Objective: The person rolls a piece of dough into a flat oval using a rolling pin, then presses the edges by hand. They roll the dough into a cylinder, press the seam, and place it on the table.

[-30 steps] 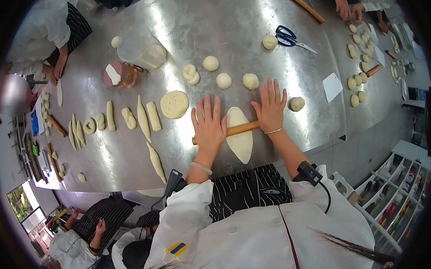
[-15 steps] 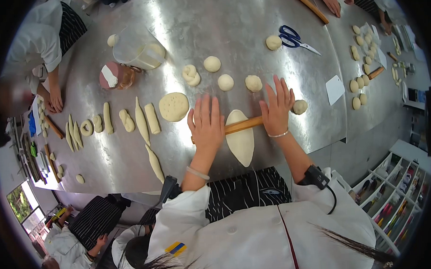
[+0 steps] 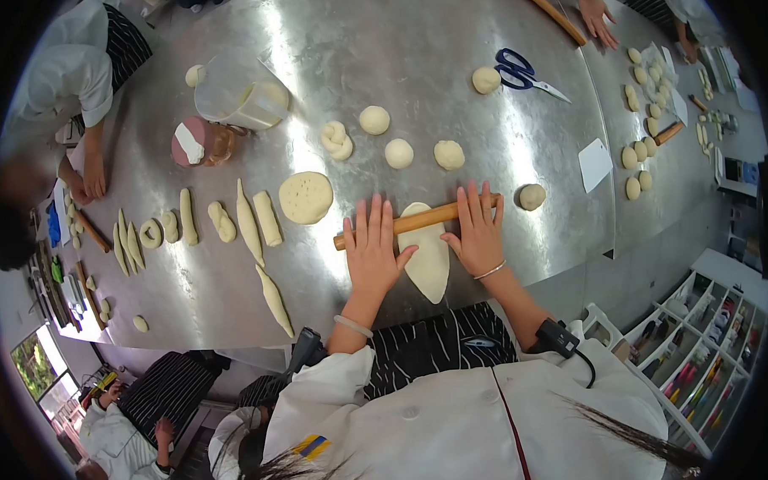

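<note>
A wooden rolling pin (image 3: 425, 218) lies across the far part of a flat, pointed oval of dough (image 3: 427, 260) on the metal table. My left hand (image 3: 373, 249) rests flat on the pin's left part, fingers stretched out and thumb spread toward the dough. On its right part lies my right hand (image 3: 480, 237), also flat, with fingers extended over the pin and thumb beside the dough. Neither hand is wrapped round the pin. Left of my left hand is a round, flattened piece of dough (image 3: 306, 198). A dough ball (image 3: 531, 197) sits right of my right hand.
Shaped dough pieces, including a long strip (image 3: 248, 222) and a knot (image 3: 336, 141), line the left side. Beyond my hands are several dough balls (image 3: 399, 153), scissors (image 3: 520, 71), a plastic jug (image 3: 242, 94) and a white scraper (image 3: 595, 163). Other people stand around the table.
The pin has rolled slightly toward the dough's far end. My hands have drawn back toward me, so the fingers now lie over it. A co-worker's hand at the upper right has shifted.
</note>
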A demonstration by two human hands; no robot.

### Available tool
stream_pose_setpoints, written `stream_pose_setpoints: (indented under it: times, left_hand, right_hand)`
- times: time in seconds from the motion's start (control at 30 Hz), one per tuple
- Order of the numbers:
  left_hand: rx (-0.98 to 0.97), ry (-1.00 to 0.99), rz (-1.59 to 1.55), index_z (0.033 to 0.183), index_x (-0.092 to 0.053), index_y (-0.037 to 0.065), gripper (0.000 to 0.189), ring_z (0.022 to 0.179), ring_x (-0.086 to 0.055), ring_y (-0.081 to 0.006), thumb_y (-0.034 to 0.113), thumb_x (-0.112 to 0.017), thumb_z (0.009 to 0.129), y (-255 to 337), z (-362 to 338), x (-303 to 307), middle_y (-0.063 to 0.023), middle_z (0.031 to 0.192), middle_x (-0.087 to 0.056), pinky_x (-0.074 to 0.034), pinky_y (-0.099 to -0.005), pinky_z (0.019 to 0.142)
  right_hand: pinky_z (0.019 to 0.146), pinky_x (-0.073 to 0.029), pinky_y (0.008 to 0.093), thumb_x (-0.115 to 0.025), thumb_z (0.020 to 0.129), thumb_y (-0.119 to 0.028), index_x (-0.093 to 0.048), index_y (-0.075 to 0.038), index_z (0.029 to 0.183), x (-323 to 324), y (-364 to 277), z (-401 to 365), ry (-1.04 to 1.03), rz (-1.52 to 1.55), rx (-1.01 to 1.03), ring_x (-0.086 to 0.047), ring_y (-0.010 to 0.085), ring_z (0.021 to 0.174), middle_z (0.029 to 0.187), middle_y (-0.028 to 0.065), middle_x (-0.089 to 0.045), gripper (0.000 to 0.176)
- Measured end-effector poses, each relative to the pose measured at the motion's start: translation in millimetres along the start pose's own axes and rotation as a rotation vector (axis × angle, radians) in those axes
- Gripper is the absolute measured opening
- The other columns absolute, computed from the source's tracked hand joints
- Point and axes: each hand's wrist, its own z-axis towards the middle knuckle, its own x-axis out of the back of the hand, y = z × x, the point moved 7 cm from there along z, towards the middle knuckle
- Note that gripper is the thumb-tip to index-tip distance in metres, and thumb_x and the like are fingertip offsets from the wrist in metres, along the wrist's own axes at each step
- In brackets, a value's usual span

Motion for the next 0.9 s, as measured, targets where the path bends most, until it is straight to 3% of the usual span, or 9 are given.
stream_pose_setpoints:
  times: [0.17,0.37,0.47,0.63,0.9]
  left_hand:
    - [0.014,0.022,0.051,0.149,-0.036,0.012,0.083,0.146,-0.02,-0.0355,0.057,-0.059,0.083,-9.9,45.8,12.2,-0.0112,0.156,-0.03,-0.011,-0.06,0.115]
    - [-0.026,0.058,0.039,0.149,-0.035,0.011,0.083,0.146,-0.02,-0.0353,0.054,-0.06,0.083,-18.8,74.7,16.6,-0.0117,0.157,-0.028,-0.012,-0.0594,0.116]
    - [-0.024,0.01,0.02,0.149,-0.034,0.01,0.086,0.147,-0.018,-0.0357,0.054,-0.062,0.081,-13.1,52.9,13.7,-0.0131,0.157,-0.026,-0.013,-0.059,0.116]
    - [0.001,-0.034,-0.047,0.147,-0.035,0.006,0.091,0.143,-0.017,-0.0467,0.055,-0.067,0.078,-1.6,7.2,6.6,-0.0174,0.156,-0.026,-0.016,-0.0589,0.114]
    - [-0.042,-0.083,-0.067,0.148,-0.034,0.005,0.091,0.145,-0.015,-0.0432,0.055,-0.067,0.078,11.5,-32.4,5.4,-0.0175,0.156,-0.025,-0.013,-0.0598,0.114]
  right_hand:
    - [0.111,-0.014,0.0645,-0.064,0.082,-0.049,-0.03,-0.006,0.15,3.0,0.1,44.8,0.006,-0.047,-0.022,-0.019,0.0425,0.144,0.158,0.0167,-0.022,0.088]
    - [0.112,-0.012,0.0646,-0.066,0.081,-0.047,-0.033,-0.012,0.15,7.0,0.4,68.2,0.112,-0.114,-0.065,-0.017,0.0415,0.145,0.159,0.0157,-0.02,0.084]
    - [0.113,-0.009,0.0644,-0.066,0.08,-0.048,-0.035,-0.012,0.149,3.6,0.9,46.5,0.088,-0.083,-0.07,-0.016,0.0409,0.146,0.159,0.0153,-0.021,0.084]
    - [0.114,-0.008,0.0626,-0.067,0.078,-0.048,-0.034,-0.01,0.149,-2.0,-1.4,0.7,-0.025,-0.045,-0.066,-0.014,0.0379,0.147,0.159,0.0153,-0.02,0.088]
    - [0.113,-0.01,0.0632,-0.064,0.083,-0.044,-0.032,-0.009,0.15,6.1,-2.2,-34.0,-0.088,-0.022,-0.074,-0.015,0.0385,0.147,0.158,0.016,-0.022,0.082]
